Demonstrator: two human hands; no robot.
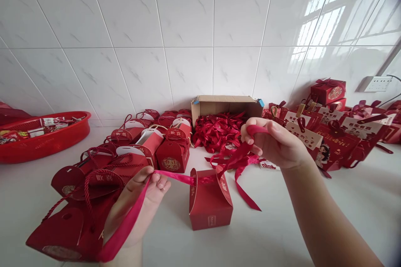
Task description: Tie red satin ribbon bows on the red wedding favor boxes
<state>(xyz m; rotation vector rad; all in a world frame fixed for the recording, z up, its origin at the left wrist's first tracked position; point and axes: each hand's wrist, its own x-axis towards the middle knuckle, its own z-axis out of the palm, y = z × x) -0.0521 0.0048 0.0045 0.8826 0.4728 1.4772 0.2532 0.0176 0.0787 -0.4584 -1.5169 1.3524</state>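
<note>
A small red gift box (pixel 210 206) stands on the white counter in front of me, with a red satin ribbon (pixel 175 176) threaded through its upright top flaps. To the left of the box, my left hand (pixel 140 206) pinches one end of the ribbon, whose tail hangs down across the palm. My right hand (pixel 272 139), raised to the right behind the box, grips the other part, which loops over the fingers. Between both hands the ribbon runs through the box; it looks taut on the left side.
Several red boxes with rope handles (pixel 172 154) crowd the left. Behind, a cardboard carton (pixel 225 99) spills red ribbons (pixel 216 131). A red basin (pixel 46 142) holds small packets at far left. Red gift bags (pixel 341 146) stand at right, near a wall socket (pixel 374 84).
</note>
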